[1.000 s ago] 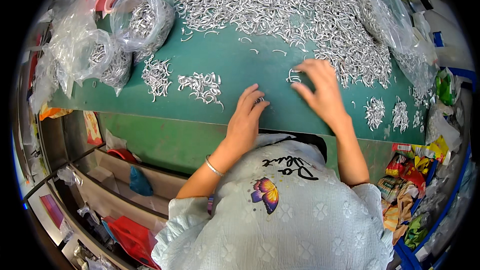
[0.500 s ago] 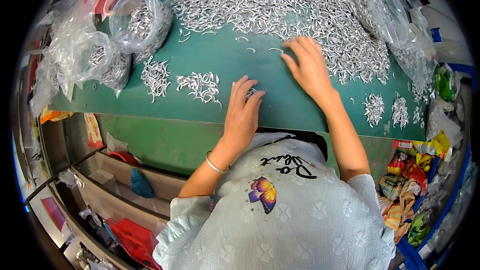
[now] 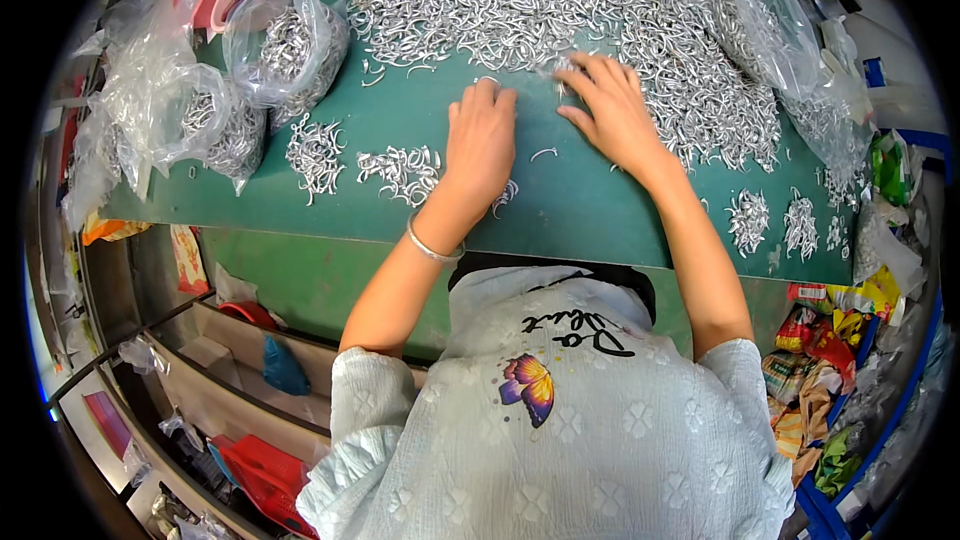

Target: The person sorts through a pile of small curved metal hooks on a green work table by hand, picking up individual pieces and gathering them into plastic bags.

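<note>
A wide heap of small curved silver metal pieces (image 3: 520, 0) covers the far part of the green table. My left hand (image 3: 482, 135) is closed, knuckles up, with its fingertips on the table short of the heap; one curved piece shows at the fingertips. Beside its wrist, partly hidden, lies a little pile of pieces (image 3: 507, 196). My right hand (image 3: 612, 112) reaches to the heap's near edge with thumb and fingers apart; its fingertips are slightly blurred among the pieces. Between the hands, a single curved piece (image 3: 543, 152) rests on the green surface.
Two small piles (image 3: 315, 158) (image 3: 400, 175) lie left of my hands, and more small piles (image 3: 747, 221) lie to the right. Clear plastic bags of pieces (image 3: 290, 45) stand at the left; another bag (image 3: 775, 30) is at the far right. A red basket (image 3: 262, 480) sits below left.
My left hand has moved away from me and slightly left, off the little pile, to the loose pieces near the heap. My right hand has shifted slightly, and a single piece now lies nearer me.
</note>
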### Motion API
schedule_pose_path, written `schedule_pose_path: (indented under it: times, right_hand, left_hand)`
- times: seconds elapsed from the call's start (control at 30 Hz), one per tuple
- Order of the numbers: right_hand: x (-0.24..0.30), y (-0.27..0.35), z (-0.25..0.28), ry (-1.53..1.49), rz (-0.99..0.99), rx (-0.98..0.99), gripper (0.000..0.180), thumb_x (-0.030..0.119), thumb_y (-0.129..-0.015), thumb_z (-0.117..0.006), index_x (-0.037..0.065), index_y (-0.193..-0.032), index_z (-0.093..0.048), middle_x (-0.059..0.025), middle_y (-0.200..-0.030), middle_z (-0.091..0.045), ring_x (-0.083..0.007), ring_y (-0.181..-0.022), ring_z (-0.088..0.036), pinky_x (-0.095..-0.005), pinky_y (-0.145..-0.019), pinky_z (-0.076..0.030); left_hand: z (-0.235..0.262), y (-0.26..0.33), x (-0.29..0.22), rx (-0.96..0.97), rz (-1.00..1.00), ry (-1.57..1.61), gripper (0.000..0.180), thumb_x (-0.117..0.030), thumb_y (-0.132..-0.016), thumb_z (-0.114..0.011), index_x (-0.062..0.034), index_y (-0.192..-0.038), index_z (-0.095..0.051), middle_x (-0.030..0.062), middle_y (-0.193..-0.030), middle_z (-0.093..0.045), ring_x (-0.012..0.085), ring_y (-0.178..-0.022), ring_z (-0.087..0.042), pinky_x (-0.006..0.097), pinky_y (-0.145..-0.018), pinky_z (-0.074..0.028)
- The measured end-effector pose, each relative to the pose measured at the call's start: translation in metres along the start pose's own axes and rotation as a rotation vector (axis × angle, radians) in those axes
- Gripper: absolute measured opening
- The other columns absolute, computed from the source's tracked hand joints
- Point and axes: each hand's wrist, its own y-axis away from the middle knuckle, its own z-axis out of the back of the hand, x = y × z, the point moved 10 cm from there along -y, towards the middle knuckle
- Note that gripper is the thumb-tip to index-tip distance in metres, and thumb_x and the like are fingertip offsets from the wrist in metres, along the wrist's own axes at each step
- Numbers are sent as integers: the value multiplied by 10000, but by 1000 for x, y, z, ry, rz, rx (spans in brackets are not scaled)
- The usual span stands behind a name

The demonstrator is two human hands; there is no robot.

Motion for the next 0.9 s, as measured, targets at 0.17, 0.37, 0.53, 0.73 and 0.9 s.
schedule_pose_path:
  times: [0.17, 0.37, 0.53, 0.73, 0.9]
  right_hand:
    - [7, 33, 14, -176, -62, 238, 378, 77, -776, -705, 82, -1145, -620, -65, -1036, -624, -258, -982, -571, -365, -883, -415]
    - [-64, 55, 64, -218, -432, -41, 422, -7, -791, -678, 54, -1200, -599, -122, -1002, -605, -301, -953, -566, -383, -901, -442]
    - [-23, 47, 74, -39, -286, -73, 293, 37, -790, -691, 40, -1077, -629, -123, -1042, -605, -316, -1045, -545, -399, -941, -405]
    - [16, 18, 27, -191, -103, -6, 162, 65, -783, -695, 35, -935, -646, -87, -974, -594, -287, -965, -540, -384, -867, -405]
    - [16, 24, 11, -31, -65, 121, 118, 92, -760, -700, 58, -857, -643, -60, -979, -576, -256, -980, -513, -370, -832, -391]
  left_hand:
    - [-3, 4, 3, 0, 44, 147, 96, -33, -865, -599, 12, -949, -608, 158, -941, -576, 361, -850, -573, 420, -745, -461]
    - [12, 12, -32, -71, -59, 245, 95, -23, -849, -611, 2, -940, -606, 156, -873, -575, 361, -785, -575, 422, -702, -470]
    - [-13, 51, -71, 27, -198, 227, 146, -21, -819, -623, -15, -963, -597, 121, -941, -570, 312, -851, -567, 399, -726, -450]
    - [-17, 67, -80, 62, -174, 210, 259, -32, -805, -647, -24, -1060, -600, 108, -1018, -554, 295, -914, -537, 390, -771, -423]
    - [3, 79, -71, 18, -82, 239, 296, -24, -789, -678, -29, -1074, -596, 115, -1040, -545, 303, -927, -524, 396, -792, -416]
